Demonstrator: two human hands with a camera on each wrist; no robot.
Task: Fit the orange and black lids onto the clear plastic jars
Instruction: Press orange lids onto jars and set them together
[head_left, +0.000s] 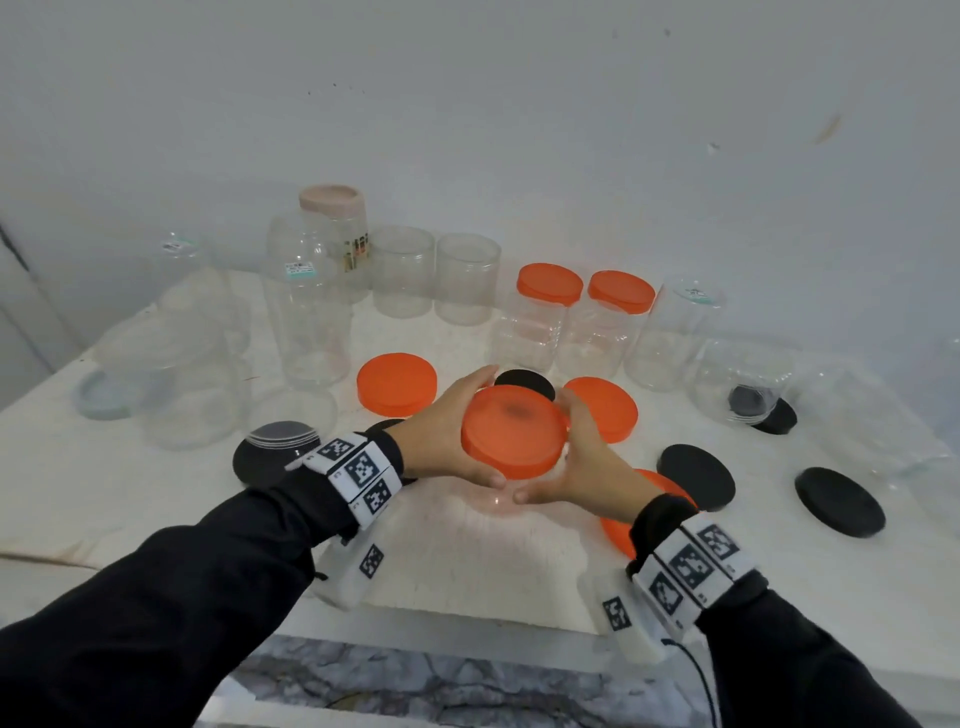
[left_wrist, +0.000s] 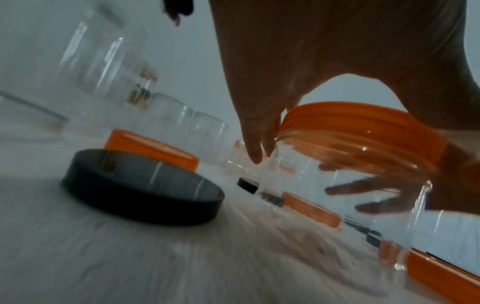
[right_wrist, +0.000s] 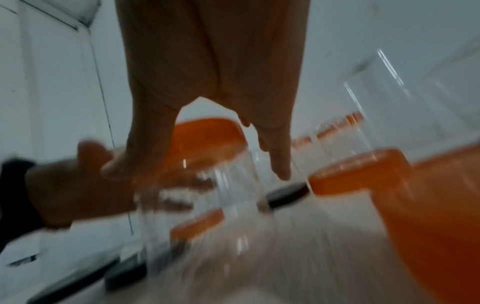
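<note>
At the table's middle stands a clear plastic jar (head_left: 496, 501) with an orange lid (head_left: 514, 431) on its mouth, tilted a little. My left hand (head_left: 447, 434) grips the lid's left rim, thumb near and fingers far. My right hand (head_left: 576, 460) holds the jar from the right just under the lid, its fingers showing through the jar wall (left_wrist: 363, 193) in the left wrist view. The lid (left_wrist: 358, 127) sits over the jar's threads there. The right wrist view is blurred, showing the lid (right_wrist: 207, 139) above the jar (right_wrist: 226, 197).
Loose orange lids (head_left: 397, 384) (head_left: 605, 408) and black lids (head_left: 696, 475) (head_left: 839, 501) (head_left: 524, 384) lie around the hands. Two jars with orange lids on (head_left: 548, 283) (head_left: 621, 291) stand behind. Several open clear jars (head_left: 402, 270) (head_left: 306, 306) crowd the back and left. The table edge (head_left: 467, 623) is close below.
</note>
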